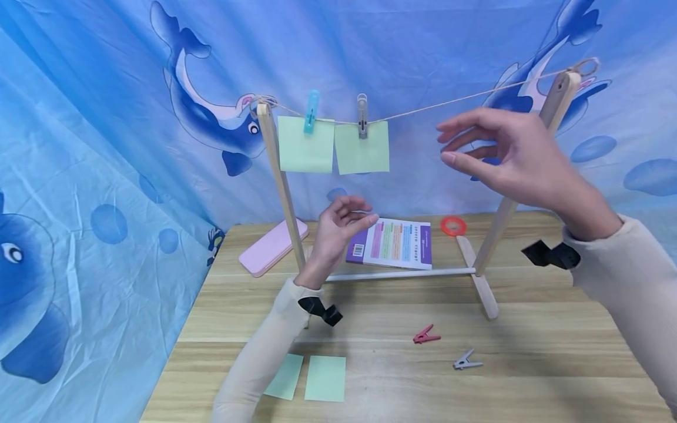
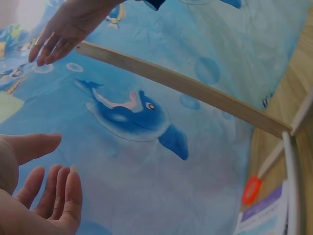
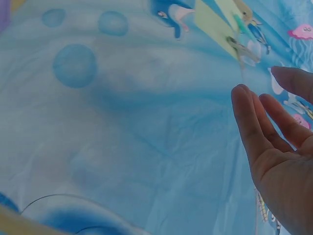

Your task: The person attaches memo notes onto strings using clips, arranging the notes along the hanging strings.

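Green notes (image 1: 307,153) on string (image 1: 449,104), L hand (image 1: 337,232) below, R hand (image 1: 520,150) nr, both loosely spread.

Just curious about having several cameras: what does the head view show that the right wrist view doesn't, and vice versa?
Only the head view shows the left hand, the loose green notes, and the red clip and grey clip on the table. Only the right wrist view shows a pink jellyfish print on the curtain. Both show the right hand and two hanging green notes.
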Demonstrator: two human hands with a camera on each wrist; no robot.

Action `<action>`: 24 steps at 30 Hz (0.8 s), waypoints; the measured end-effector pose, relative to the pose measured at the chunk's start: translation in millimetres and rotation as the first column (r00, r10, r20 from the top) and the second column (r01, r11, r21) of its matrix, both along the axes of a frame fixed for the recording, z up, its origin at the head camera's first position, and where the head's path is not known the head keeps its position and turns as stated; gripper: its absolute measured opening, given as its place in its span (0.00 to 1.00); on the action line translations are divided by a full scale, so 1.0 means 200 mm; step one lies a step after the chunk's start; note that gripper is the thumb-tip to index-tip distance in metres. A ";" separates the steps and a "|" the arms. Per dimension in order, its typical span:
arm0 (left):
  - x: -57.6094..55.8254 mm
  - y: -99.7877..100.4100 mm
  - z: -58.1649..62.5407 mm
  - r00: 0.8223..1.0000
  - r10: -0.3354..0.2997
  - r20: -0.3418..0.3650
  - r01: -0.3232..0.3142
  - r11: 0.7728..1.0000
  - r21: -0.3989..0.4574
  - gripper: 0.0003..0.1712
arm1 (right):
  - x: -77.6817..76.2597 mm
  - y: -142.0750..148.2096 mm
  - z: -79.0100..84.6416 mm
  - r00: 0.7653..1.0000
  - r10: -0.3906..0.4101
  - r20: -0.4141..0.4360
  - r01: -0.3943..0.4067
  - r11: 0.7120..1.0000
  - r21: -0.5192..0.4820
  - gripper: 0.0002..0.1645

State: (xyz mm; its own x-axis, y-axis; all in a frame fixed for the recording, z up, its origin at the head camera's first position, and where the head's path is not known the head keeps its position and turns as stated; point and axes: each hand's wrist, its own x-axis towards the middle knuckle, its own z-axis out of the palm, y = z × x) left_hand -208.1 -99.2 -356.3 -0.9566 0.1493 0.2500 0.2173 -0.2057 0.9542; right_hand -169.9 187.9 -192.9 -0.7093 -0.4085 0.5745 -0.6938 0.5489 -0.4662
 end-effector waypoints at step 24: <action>0.08 0.08 -0.28 0.976 -0.213 0.031 0.209 0.898 -0.387 0.21 | 0.11 0.30 -0.49 0.986 -0.068 0.150 0.053 0.993 0.103 0.23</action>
